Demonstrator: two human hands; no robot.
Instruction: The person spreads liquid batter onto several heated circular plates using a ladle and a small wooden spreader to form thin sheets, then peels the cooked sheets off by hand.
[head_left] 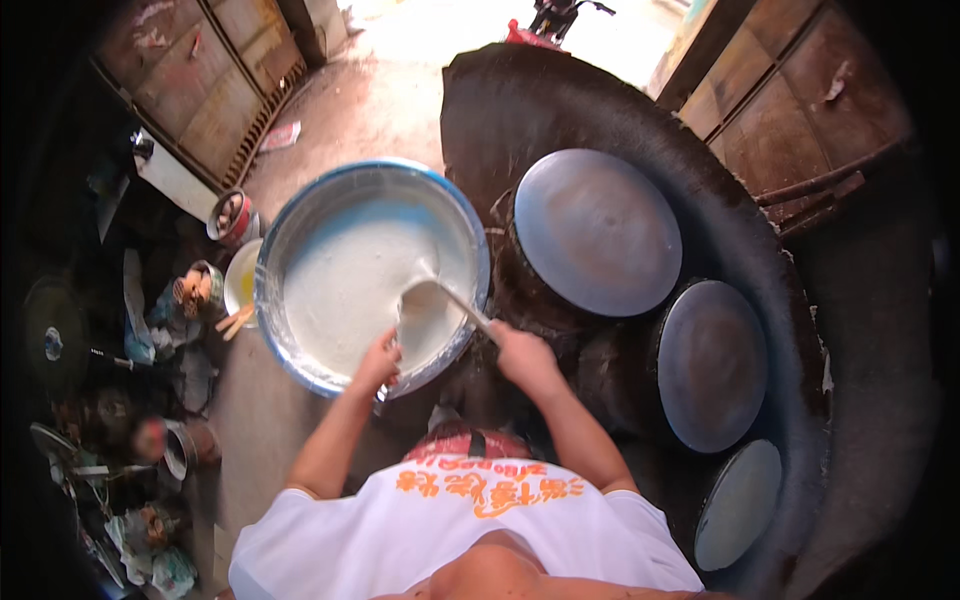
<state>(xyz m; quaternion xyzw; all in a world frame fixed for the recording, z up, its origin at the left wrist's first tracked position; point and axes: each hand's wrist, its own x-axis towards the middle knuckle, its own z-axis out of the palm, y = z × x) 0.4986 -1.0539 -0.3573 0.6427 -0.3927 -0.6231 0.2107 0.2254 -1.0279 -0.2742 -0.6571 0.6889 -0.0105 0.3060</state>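
A large blue-rimmed basin in front of me holds thick white batter. My right hand is closed around the handle of a metal ladle, at the basin's right side. The ladle's head lies over the batter, beside a greyish, cup-like shape that I cannot make out clearly. Left of that shape, over the basin's near rim, is my left hand with its fingers curled closed. What it grips is mostly hidden; a small shiny bit shows below it.
Three round flat griddles line the dark curved counter on my right. Left of the basin stand a bowl of yellow liquid, tins and wooden sticks. Clutter fills the far left.
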